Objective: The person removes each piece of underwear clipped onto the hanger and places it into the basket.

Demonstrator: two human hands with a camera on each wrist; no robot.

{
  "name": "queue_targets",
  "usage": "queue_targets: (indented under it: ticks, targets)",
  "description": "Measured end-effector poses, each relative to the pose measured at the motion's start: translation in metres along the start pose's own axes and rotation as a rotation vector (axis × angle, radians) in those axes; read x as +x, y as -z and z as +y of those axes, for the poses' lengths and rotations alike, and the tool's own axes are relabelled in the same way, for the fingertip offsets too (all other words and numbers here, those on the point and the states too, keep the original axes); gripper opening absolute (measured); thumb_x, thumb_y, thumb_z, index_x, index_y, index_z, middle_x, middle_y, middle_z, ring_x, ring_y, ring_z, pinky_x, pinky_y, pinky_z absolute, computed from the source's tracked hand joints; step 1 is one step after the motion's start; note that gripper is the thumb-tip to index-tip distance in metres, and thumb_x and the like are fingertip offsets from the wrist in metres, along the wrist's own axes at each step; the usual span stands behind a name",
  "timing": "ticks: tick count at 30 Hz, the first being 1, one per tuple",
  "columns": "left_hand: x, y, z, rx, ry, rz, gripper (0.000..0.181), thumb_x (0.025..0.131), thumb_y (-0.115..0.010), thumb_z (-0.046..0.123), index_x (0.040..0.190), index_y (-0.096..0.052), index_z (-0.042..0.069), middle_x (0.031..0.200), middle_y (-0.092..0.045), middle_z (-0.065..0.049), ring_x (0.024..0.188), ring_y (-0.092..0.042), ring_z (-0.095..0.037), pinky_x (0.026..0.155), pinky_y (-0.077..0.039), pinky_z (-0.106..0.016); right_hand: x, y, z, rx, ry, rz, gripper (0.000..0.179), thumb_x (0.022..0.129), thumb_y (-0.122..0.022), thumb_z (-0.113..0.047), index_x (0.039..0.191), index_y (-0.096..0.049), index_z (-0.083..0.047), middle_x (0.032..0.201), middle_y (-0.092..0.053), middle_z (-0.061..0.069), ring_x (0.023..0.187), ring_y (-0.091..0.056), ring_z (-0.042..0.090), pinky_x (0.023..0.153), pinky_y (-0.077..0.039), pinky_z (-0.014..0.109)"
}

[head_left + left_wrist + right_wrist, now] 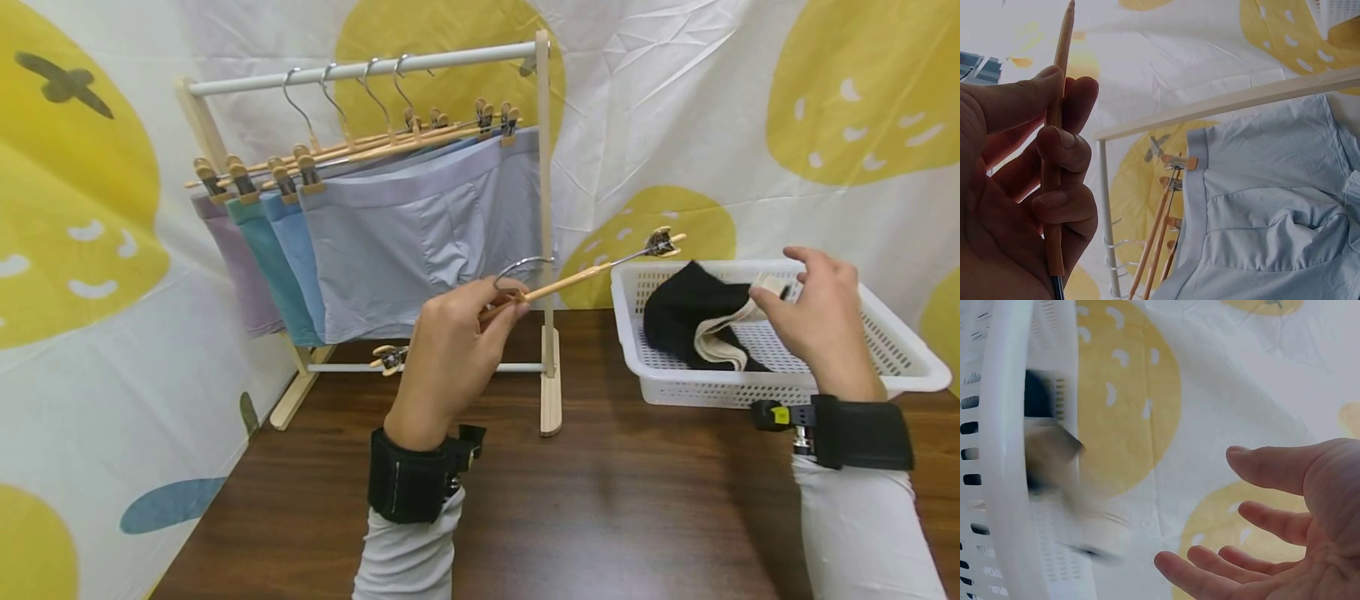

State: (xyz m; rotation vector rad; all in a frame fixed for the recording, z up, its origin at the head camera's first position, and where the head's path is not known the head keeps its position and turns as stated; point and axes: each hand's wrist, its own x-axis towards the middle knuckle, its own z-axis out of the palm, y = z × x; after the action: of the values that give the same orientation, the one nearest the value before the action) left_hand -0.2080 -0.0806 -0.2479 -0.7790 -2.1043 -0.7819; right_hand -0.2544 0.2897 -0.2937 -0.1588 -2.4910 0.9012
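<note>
Clip hanger (566, 283) is held in front of the rack (546, 208), near its right post; no cloth in its clips. Step, as judged: hanger being readied; next move likely calls for the black garment (678, 317) to be picked from the basket (720, 383), right of the rack, and clipped on. Hanger is clamped by the left grip (453, 342), thumb against curled fingers, hook uppermost. Right grip (821, 321) is apart, nothing held, fingers spread over the basket. Other garments (405, 225) are hung on the rack; all carried by the tabletop (615, 475).
</note>
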Motion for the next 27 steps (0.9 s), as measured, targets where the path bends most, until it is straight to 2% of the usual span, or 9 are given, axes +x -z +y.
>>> queue_targets:
  ticks: [4, 8, 15, 17, 21, 27]
  targets:
    - [0.0, -0.001, 0.0, 0.002, 0.009, -0.006, 0.012, 0.089, -0.068, 0.019, 0.096, -0.075, 0.011, 0.086, -0.077, -0.004, 0.072, -0.062, -0.01, 0.064, -0.056, -0.035, -0.003, 0.002, -0.001, 0.004, 0.013, -0.034, 0.069, 0.094, -0.057, -0.029, 0.148, -0.031, 0.006, 0.149, -0.019, 0.043, 0.124, -0.037, 0.057, 0.098, -0.033, 0.071]
    - [-0.001, -0.003, -0.002, 0.007, 0.027, -0.013, 0.013, 0.089, -0.069, 0.018, 0.097, -0.075, 0.011, 0.088, -0.077, -0.004, 0.073, -0.063, -0.009, 0.065, -0.056, -0.035, -0.006, 0.006, -0.003, 0.018, 0.057, -0.07, 0.066, 0.095, -0.055, -0.032, 0.145, -0.035, 0.006, 0.147, -0.022, 0.043, 0.124, -0.039, 0.057, 0.096, -0.035, 0.07]
    - [-0.001, -0.004, -0.006, 0.02, 0.054, -0.016, 0.012, 0.088, -0.069, 0.017, 0.096, -0.075, 0.009, 0.086, -0.076, -0.005, 0.071, -0.062, -0.011, 0.063, -0.055, -0.036, -0.012, 0.014, -0.015, -0.002, 0.141, -0.122, 0.058, 0.096, -0.052, -0.039, 0.137, -0.048, 0.002, 0.132, -0.053, 0.035, 0.117, -0.049, 0.051, 0.092, -0.039, 0.068]
    - [-0.001, -0.004, -0.007, 0.025, 0.066, -0.017, 0.012, 0.089, -0.069, 0.017, 0.096, -0.075, 0.009, 0.086, -0.076, -0.005, 0.073, -0.063, -0.012, 0.063, -0.055, -0.037, -0.015, 0.016, -0.018, -0.014, 0.154, -0.142, 0.057, 0.096, -0.051, -0.042, 0.135, -0.051, 0.0, 0.128, -0.058, 0.033, 0.116, -0.051, 0.048, 0.09, -0.04, 0.066]
    - [-0.002, -0.005, -0.009, 0.058, 0.137, -0.023, 0.012, 0.089, -0.068, 0.019, 0.096, -0.075, 0.012, 0.085, -0.077, -0.003, 0.07, -0.064, -0.011, 0.06, -0.054, -0.038, -0.018, 0.02, -0.023, -0.026, 0.185, -0.158, 0.053, 0.097, -0.051, -0.043, 0.13, -0.055, -0.002, 0.124, -0.061, 0.031, 0.114, -0.053, 0.046, 0.087, -0.042, 0.064]
    - [-0.003, -0.003, -0.016, 0.12, 0.298, -0.014, 0.014, 0.091, -0.067, 0.023, 0.099, -0.075, 0.015, 0.085, -0.078, -0.001, 0.071, -0.066, -0.013, 0.055, -0.053, -0.042, -0.02, 0.025, -0.026, -0.032, 0.215, -0.156, 0.049, 0.097, -0.052, -0.042, 0.125, -0.059, -0.002, 0.119, -0.063, 0.032, 0.111, -0.054, 0.045, 0.084, -0.042, 0.064]
